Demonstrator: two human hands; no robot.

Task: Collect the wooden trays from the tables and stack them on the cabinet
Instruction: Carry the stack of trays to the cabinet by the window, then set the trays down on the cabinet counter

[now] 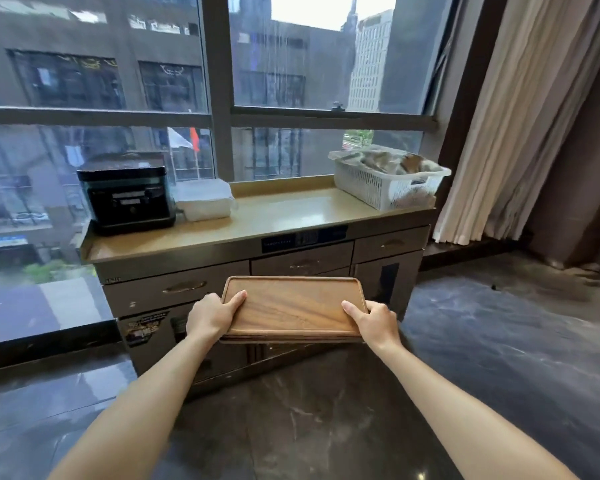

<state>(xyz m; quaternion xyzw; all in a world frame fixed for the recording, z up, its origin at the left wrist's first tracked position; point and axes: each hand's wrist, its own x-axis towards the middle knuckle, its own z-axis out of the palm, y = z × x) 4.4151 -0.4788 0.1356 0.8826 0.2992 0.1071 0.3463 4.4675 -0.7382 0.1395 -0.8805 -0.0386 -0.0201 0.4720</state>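
Observation:
I hold a small stack of brown wooden trays (293, 306) level in front of me, in the air before the cabinet's drawers. The edge of at least one more tray shows under the top one. My left hand (212, 315) grips the stack's left side, thumb on top. On the right side my right hand (374, 322) grips it the same way. The cabinet (281, 216) stands under the window, its tan top bare in the middle.
On the cabinet top stand a black appliance (127, 194) at the left, folded white cloths (205, 200) beside it, and a white plastic basket (388, 181) at the right. Curtains (520, 116) hang to the right. The floor is dark glossy marble (465, 358).

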